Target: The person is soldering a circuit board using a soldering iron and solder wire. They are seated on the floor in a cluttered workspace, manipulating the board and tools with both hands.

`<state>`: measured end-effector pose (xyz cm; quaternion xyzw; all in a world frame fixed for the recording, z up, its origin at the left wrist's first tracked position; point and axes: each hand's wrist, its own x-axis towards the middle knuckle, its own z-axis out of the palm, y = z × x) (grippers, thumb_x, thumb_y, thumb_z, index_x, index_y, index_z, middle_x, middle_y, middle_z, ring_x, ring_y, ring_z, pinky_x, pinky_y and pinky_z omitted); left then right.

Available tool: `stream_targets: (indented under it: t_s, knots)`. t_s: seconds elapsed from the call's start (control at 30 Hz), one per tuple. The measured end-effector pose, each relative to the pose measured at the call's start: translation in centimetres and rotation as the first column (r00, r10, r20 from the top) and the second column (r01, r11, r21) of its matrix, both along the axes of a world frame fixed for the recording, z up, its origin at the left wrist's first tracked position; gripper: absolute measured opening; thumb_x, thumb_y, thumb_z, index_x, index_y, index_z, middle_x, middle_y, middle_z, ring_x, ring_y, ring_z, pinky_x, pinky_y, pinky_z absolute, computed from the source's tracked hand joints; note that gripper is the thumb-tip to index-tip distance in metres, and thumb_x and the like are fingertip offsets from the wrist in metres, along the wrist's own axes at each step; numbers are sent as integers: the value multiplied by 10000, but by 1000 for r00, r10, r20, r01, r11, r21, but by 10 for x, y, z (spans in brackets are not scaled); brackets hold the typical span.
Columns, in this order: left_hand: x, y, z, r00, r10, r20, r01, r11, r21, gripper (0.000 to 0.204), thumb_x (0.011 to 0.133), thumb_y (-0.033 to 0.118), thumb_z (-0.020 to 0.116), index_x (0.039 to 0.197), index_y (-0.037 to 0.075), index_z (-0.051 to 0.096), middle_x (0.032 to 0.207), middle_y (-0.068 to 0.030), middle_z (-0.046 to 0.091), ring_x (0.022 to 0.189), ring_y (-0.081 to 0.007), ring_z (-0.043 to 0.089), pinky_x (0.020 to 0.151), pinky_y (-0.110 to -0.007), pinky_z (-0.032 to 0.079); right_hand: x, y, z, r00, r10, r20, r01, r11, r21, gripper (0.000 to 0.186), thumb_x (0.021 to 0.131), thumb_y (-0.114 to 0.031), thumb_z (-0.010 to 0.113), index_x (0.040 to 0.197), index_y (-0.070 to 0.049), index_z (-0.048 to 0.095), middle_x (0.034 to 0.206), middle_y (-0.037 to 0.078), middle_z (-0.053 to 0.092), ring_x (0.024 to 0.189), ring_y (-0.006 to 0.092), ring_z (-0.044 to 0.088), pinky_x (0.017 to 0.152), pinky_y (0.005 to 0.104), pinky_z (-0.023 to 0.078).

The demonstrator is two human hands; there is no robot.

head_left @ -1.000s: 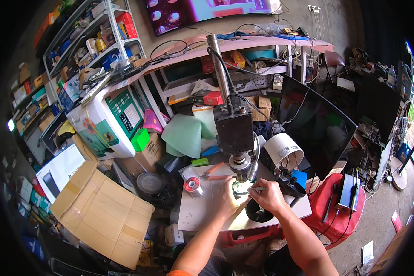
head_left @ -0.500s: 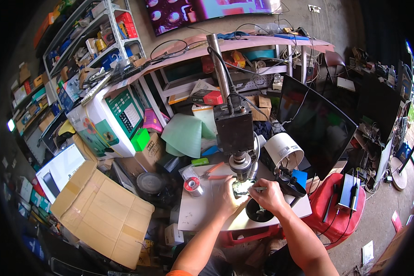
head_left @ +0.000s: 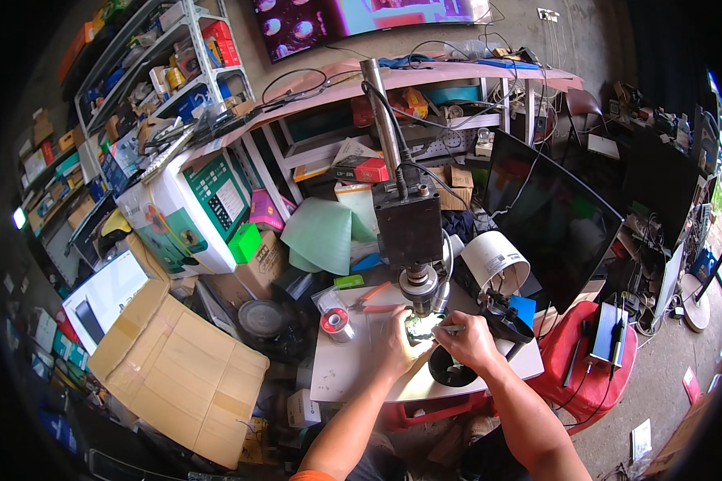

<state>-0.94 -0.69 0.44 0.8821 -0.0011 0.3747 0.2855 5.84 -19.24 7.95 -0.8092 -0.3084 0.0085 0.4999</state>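
Under the lens of a black microscope camera (head_left: 410, 228) on a metal post, my left hand (head_left: 398, 346) grips the side of a small, brightly lit part (head_left: 422, 326) that looks like a circuit board. My right hand (head_left: 470, 343) is closed in a pinch on a slim, light-coloured tool (head_left: 451, 328), its tip reaching the lit part. The tool's exact kind is too small to make out. Both hands are above a white tabletop (head_left: 341, 375). A dark round bowl (head_left: 451, 370) sits below my right hand.
A solder spool (head_left: 337, 324) and orange-handled pliers (head_left: 377, 303) lie left of the post. Right of it are a white cylinder (head_left: 495, 264) and a red stool (head_left: 561, 353) bearing a blue box (head_left: 610, 333). A wall screen (head_left: 369, 20) shows a magnified picture. An open cardboard box (head_left: 188, 365) stands left.
The magnified picture on the wall screen has shifted slightly. Both hands stay in nearly the same place, still at the lit part.
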Motion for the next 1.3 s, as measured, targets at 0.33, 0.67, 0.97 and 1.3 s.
stream_targets:
  t_s: [0.33, 0.67, 0.97, 1.3]
  knots:
    - [0, 0, 1, 1000, -1, 0, 1, 1000, 18, 874, 742, 308, 925, 1419, 27, 450, 1404, -225, 556, 1253, -433, 585, 1012, -493, 504, 1, 0, -2, 1000, -6, -22, 6, 1000, -1, 278, 863, -217, 790, 922, 53, 753, 803, 224, 749, 767, 264, 777, 739, 363, 602]
    - [3, 3, -4, 999, -32, 7, 32, 999, -4, 862, 740, 289, 924, 1410, 25, 451, 1410, -226, 547, 1279, -430, 575, 1036, -489, 501, -1, 0, 0, 1000, -13, -24, 13, 1000, 4, 266, 857, -216, 793, 924, 39, 758, 805, 223, 751, 776, 278, 782, 741, 364, 604]
    - [3, 3, -2, 999, -39, 2, 39, 999, -23, 860, 749, 299, 920, 1412, 18, 451, 1412, -231, 551, 1263, -433, 586, 1021, -496, 507, 1, 1, -3, 1000, -4, -4, 4, 1000, 15, 274, 859, -208, 790, 927, 54, 753, 793, 213, 752, 761, 258, 778, 729, 358, 604]
    - [1, 1, 1, 1000, -22, -4, 22, 1000, -5, 879, 738, 329, 927, 1412, 24, 452, 1409, -220, 558, 1255, -426, 590, 1008, -483, 511, 1, 0, -4, 1000, -2, -14, 2, 1000, 14, 274, 866, -211, 788, 923, 54, 749, 799, 213, 755, 765, 263, 780, 729, 360, 605]
